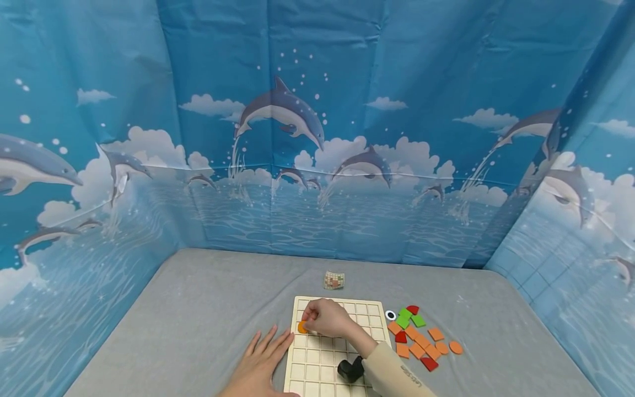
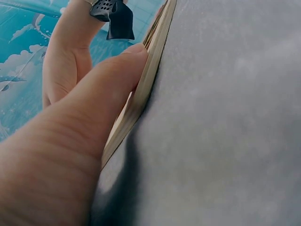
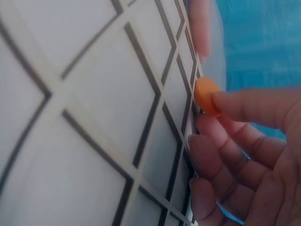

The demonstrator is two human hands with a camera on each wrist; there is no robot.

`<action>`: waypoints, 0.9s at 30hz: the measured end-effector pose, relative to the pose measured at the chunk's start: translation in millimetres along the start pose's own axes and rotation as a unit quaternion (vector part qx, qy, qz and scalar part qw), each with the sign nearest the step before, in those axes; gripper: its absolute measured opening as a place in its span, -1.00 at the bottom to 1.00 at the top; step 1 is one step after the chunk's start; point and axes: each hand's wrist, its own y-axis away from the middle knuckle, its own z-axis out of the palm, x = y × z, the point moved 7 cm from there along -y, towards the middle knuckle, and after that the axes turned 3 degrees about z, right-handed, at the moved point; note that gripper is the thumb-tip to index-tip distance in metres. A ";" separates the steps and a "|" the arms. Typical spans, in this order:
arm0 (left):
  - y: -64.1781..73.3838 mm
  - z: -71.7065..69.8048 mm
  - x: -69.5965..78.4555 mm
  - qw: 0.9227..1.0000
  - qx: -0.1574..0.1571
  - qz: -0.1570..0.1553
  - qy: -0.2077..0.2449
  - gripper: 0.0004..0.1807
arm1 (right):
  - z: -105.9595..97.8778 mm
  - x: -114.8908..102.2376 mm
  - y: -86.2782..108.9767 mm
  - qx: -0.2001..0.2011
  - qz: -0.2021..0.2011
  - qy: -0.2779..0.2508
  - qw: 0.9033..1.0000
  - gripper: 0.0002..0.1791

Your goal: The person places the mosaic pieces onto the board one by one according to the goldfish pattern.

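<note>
A cream wooden grid board [image 1: 312, 357] with square recesses lies in front of me. My right hand [image 1: 327, 318] reaches over its upper left part and pinches a round orange disc [image 3: 207, 97] between thumb and fingers. In the right wrist view the disc stands tilted, right at the board's grid. My left hand [image 1: 263, 361] lies flat with straight, spread fingers beside the board's left edge, fingertips at the rim. Its thumb [image 2: 127, 63] rests against the board's edge in the left wrist view.
Right of the board lie loose pieces: orange squares [image 1: 422, 341], orange discs [image 1: 455, 347], green pieces [image 1: 418, 321], red quarter-round pieces [image 1: 429, 364] and a black-and-white eye piece [image 1: 391, 315]. A small patterned card [image 1: 334, 280] lies behind the board. A dolphin-print curtain [image 1: 317, 209] surrounds the grey table [image 1: 223, 298].
</note>
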 end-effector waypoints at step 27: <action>0.7 -1.1 1.7 0.999 0.027 0.013 -0.023 0.12 | 3.6 3.8 -0.7 0.014 0.022 0.012 1.000 -0.90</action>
